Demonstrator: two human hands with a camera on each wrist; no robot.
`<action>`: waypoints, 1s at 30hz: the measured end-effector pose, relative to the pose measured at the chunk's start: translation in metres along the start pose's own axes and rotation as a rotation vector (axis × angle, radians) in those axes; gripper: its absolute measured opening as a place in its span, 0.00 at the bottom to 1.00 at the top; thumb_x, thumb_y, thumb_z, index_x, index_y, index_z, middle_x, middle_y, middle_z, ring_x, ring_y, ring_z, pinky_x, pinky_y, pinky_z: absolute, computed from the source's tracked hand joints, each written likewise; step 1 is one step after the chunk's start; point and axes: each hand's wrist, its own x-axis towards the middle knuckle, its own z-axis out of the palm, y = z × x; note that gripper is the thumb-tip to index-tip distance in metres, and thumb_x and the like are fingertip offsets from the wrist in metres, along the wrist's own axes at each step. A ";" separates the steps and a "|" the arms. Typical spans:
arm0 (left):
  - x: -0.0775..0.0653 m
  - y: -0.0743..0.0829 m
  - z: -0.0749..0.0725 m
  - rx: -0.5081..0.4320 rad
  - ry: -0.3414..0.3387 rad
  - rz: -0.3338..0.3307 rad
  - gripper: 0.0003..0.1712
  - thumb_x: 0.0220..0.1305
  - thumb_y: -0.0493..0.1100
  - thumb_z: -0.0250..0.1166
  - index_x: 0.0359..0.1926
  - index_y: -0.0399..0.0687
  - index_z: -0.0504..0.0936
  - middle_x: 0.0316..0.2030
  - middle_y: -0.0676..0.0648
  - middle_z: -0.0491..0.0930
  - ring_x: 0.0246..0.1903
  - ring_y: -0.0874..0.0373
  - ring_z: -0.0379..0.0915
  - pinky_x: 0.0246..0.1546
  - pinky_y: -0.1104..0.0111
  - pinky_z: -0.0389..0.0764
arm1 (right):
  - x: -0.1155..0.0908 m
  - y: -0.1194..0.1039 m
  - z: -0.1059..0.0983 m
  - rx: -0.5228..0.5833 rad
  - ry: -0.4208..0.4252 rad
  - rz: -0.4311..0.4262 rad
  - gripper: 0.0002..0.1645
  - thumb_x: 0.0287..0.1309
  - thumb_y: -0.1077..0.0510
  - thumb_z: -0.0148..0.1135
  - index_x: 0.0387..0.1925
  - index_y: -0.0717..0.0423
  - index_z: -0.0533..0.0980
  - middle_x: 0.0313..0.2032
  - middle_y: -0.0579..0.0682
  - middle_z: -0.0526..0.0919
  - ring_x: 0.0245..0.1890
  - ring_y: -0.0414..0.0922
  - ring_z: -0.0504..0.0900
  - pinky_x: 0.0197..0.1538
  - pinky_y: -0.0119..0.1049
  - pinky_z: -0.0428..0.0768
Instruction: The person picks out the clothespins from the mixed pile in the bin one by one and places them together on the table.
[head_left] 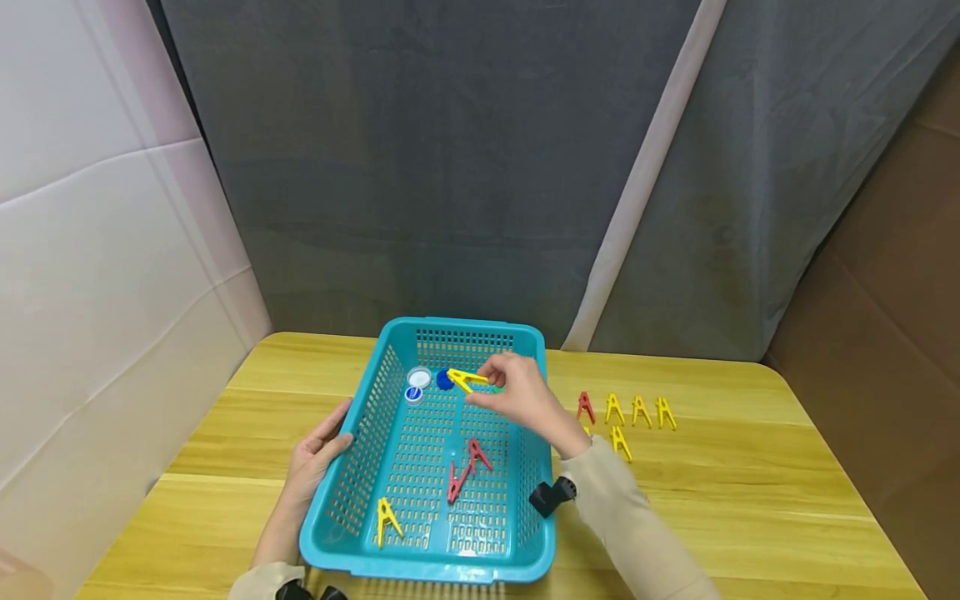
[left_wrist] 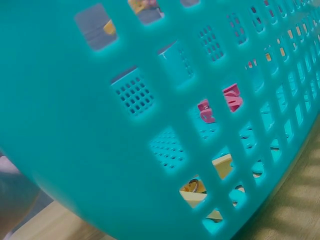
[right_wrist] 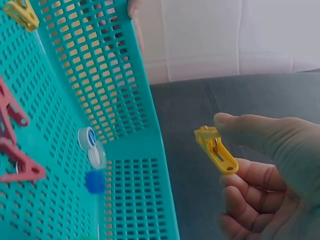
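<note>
Over the far part of a blue-green plastic basket (head_left: 427,569), my right hand (head_left: 525,396) pinches a yellow clothespin (head_left: 467,380) between thumb and fingers. The right wrist view shows the same yellow clothespin (right_wrist: 225,161) held at the fingertips. My left hand (head_left: 315,458) holds the basket's left side at the rim. Inside lie two red clothespins (head_left: 478,454), a yellow clothespin (head_left: 387,521), a white cap (head_left: 419,377), a blue-and-white cap (head_left: 413,396) and a blue cap (head_left: 445,381). A green thing (head_left: 497,389) is mostly hidden by the right hand.
On the wooden table (head_left: 750,500), right of the basket, lie a red clothespin (head_left: 586,407) and several yellow clothespins (head_left: 640,411), one partly hidden by the right arm. A grey curtain (head_left: 420,167) hangs behind the table; a white sheet (head_left: 112,250) hangs at the left.
</note>
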 end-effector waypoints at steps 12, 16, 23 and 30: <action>0.001 0.001 0.001 0.024 0.017 -0.027 0.27 0.64 0.27 0.53 0.63 0.28 0.59 0.49 0.66 0.77 0.48 0.73 0.73 0.45 0.79 0.76 | -0.029 0.028 -0.030 -0.034 0.161 0.090 0.16 0.42 0.56 0.76 0.30 0.60 0.78 0.26 0.50 0.75 0.28 0.45 0.73 0.32 0.33 0.75; 0.001 0.001 0.001 0.031 0.021 -0.038 0.27 0.64 0.27 0.53 0.63 0.27 0.57 0.48 0.66 0.77 0.48 0.73 0.72 0.45 0.79 0.76 | -0.039 0.041 -0.041 -0.057 0.217 0.107 0.17 0.41 0.56 0.76 0.29 0.61 0.78 0.26 0.53 0.77 0.27 0.45 0.72 0.31 0.34 0.74; 0.001 0.002 0.001 0.040 0.022 -0.047 0.28 0.65 0.28 0.54 0.64 0.27 0.57 0.49 0.67 0.77 0.48 0.74 0.72 0.45 0.79 0.76 | -0.056 0.060 -0.057 -0.102 0.283 0.134 0.17 0.41 0.57 0.76 0.28 0.62 0.77 0.25 0.52 0.77 0.25 0.45 0.72 0.27 0.32 0.73; 0.001 0.003 0.001 0.030 0.020 -0.073 0.28 0.65 0.28 0.54 0.64 0.30 0.57 0.49 0.67 0.76 0.48 0.74 0.72 0.45 0.79 0.76 | -0.072 0.077 -0.069 -0.114 0.299 0.242 0.18 0.42 0.56 0.76 0.31 0.63 0.78 0.26 0.52 0.77 0.27 0.46 0.72 0.29 0.32 0.73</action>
